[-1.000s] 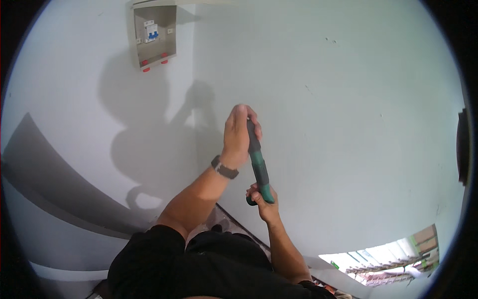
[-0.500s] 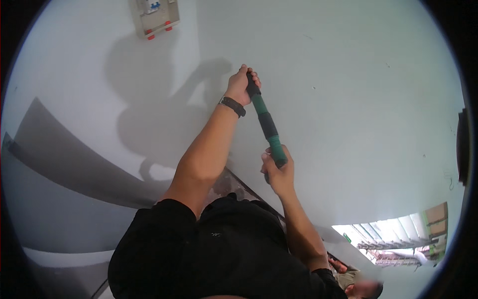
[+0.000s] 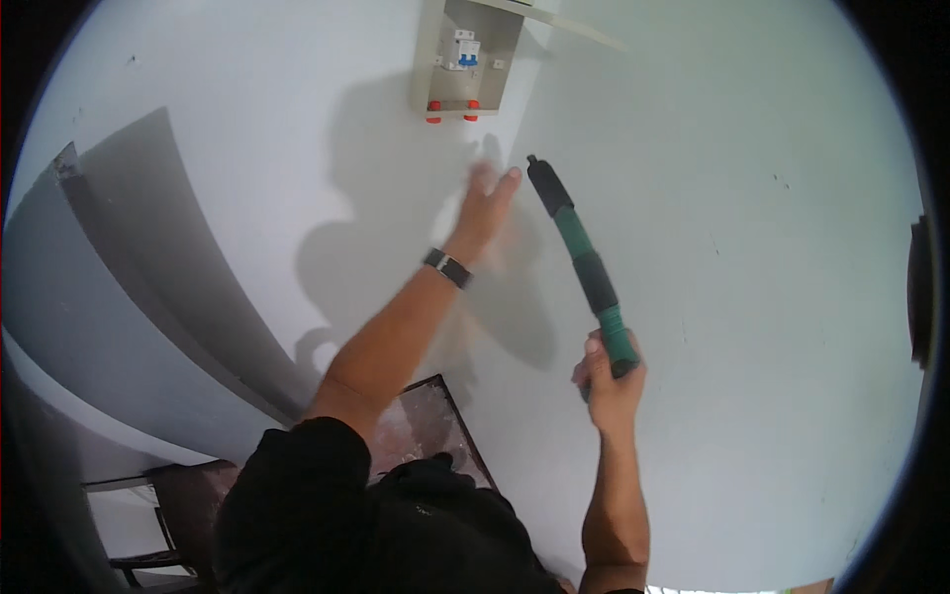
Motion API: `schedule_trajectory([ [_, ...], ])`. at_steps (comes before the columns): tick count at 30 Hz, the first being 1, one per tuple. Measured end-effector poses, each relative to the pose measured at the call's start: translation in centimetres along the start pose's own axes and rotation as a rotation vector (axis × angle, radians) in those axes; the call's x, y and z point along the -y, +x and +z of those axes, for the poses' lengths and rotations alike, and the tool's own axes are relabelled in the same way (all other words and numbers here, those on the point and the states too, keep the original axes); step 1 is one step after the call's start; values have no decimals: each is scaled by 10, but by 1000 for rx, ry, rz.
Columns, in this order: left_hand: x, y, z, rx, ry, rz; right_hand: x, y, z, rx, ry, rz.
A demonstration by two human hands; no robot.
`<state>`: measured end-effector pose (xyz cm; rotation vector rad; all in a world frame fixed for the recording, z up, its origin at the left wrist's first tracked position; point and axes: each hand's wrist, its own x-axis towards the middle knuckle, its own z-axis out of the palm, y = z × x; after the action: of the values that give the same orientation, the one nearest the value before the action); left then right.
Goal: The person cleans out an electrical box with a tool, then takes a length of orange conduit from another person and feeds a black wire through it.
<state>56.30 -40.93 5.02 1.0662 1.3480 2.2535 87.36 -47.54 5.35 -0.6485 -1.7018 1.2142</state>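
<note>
My right hand (image 3: 612,384) is closed around the rear grip of a tubular nail gun (image 3: 596,282), green with black sleeves. Its narrow black tip points up and slightly left, apart from the wall behind it. To the left of that tip, my left hand (image 3: 484,210) is raised with nothing in it. Its fingers are apart, though partly smeared by motion. A dark-banded watch (image 3: 448,267) is on the left wrist. Above the left hand, a beige electrical box (image 3: 424,69) hangs on the wall with its cover swung out, holding a white breaker (image 3: 461,51) with blue switches.
Two red plugs (image 3: 472,111) sit at the box's lower edge. Pale walls (image 3: 752,297) meet in a corner ahead. A curved grey panel (image 3: 129,287) stands at the left. Below me lies a worn reddish-brown surface (image 3: 421,421), and dark furniture (image 3: 188,505) is at lower left.
My left hand has let go of the nail gun's front end and moved off it. My right hand holds the tool farther right and lower in view. The view has shifted, showing more of the box.
</note>
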Motion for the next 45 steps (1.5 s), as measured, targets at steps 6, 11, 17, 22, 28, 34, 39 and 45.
schedule_trajectory([
  [6,-42,120,-97,-317,1083,813,72,113,8,46,-247,-159],
  [11,-37,132,-81,-367,1120,689,114,186,42,63,-395,-267],
  [17,-10,154,-87,-354,1029,638,103,265,72,101,-489,-319],
  [22,-8,150,-88,-246,1083,558,99,283,80,88,-508,-295],
  [28,-11,151,-89,-190,1217,575,86,295,60,39,-501,-336],
  [34,-15,142,-100,-216,1486,624,73,277,35,147,-366,-269],
  [39,-6,138,-104,-227,1577,672,33,242,9,126,-300,-367],
  [45,11,147,-112,-327,1617,693,14,225,-9,278,-182,-230],
])
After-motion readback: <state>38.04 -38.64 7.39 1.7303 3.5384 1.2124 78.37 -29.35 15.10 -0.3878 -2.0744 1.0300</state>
